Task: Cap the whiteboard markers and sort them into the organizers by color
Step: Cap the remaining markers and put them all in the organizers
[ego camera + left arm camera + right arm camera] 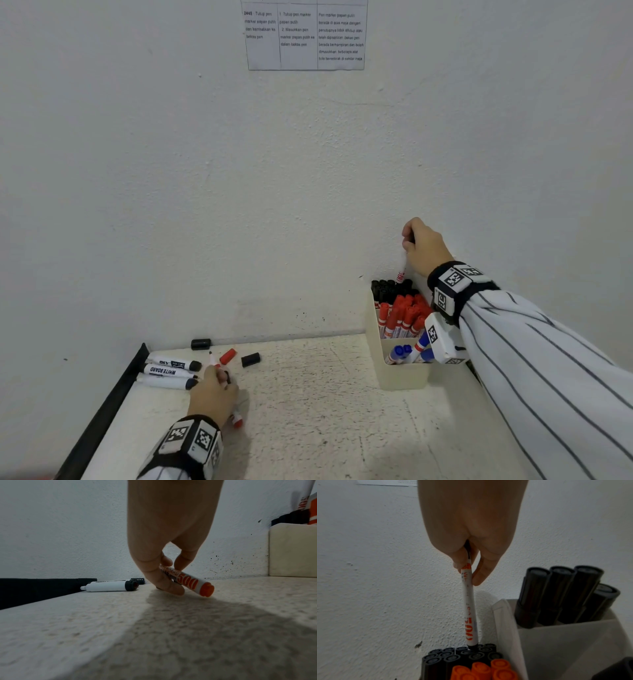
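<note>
The right hand (pixel 424 245) pinches a black-capped marker (pixel 469 609) upright, its base touching the black caps at the cream organizer's (pixel 400 377) far end; ease it straight down into a gap. Left of the organizer, the left hand (pixel 212 394) pinches an uncapped red marker (pixel 192 582) on the surface (pixel 308 411); it needs the red cap (pixel 227 356) lying just beyond

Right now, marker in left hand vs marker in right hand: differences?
The left hand pinches a red-ended marker lying low on the table; the right hand holds a black-ended marker upright above the organizer, over the black caps. Both have white barrels with red print.
</note>
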Demonstrator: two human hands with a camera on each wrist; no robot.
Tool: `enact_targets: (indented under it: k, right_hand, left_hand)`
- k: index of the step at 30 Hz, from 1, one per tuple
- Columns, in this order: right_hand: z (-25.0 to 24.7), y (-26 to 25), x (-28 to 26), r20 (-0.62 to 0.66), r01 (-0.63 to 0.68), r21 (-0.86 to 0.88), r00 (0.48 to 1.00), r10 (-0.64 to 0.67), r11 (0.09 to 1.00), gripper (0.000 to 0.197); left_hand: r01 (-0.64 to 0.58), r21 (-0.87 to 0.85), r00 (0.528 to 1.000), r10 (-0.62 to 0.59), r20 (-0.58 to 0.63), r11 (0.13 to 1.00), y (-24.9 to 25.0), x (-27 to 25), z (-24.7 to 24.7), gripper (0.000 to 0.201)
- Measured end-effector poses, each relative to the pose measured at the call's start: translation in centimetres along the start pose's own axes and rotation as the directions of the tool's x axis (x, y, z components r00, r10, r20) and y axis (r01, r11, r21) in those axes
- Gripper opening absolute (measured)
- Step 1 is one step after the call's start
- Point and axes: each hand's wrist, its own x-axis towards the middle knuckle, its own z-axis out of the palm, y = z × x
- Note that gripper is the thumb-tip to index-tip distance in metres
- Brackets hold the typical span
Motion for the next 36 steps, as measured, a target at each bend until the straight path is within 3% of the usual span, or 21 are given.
enact_targets:
  k: [9, 12, 16, 31, 36]
  right_hand:
    - [0.1, 0.4, -0.1, -0.028, 0.011, -0.021, 1.000, -0.012, 1.000, 0.026]
    - [0.0, 0.3, 0.1, -0.026, 0.015, 0.018, 1.000, -0.015, 1.000, 0.020]
    - [-0.2, 0.5, 0.0, -0.086, 0.029, -0.033, 0.996, -0.032, 0.999, 0.025]
    - [-0.4, 1.3, 0.5, 0.007, 0.027, -0.063, 1.000, -0.027, 0.998, 0.026]
    - [-0.2, 0.5, 0.0, -0.063, 0.040, 0.042, 0.997, -0.037, 0.998, 0.015]
  left_hand:
    - [-0.052, -0.136, 0.998, 0.049, -0.029, 0.989, 0.6, -0.5, 0.6, 0.017]
    - [-0.068, -0.135, 0.998, 0.068, -0.004, 0.989, 0.7, -0.6, 0.6, 0.016]
    - [-0.082, -0.125, 0.995, 0.088, 0.043, 0.989, 0.9, -0.7, 0.8, 0.011]
    - [-0.086, -0.020, 0.982, 0.088, 0.165, 0.996, 0.5, -0.8, 1.5, 0.017]
    - [-0.104, -0.014, 0.980, 0.105, 0.170, 0.994, 1.0, -1.1, 1.3, 0.015]
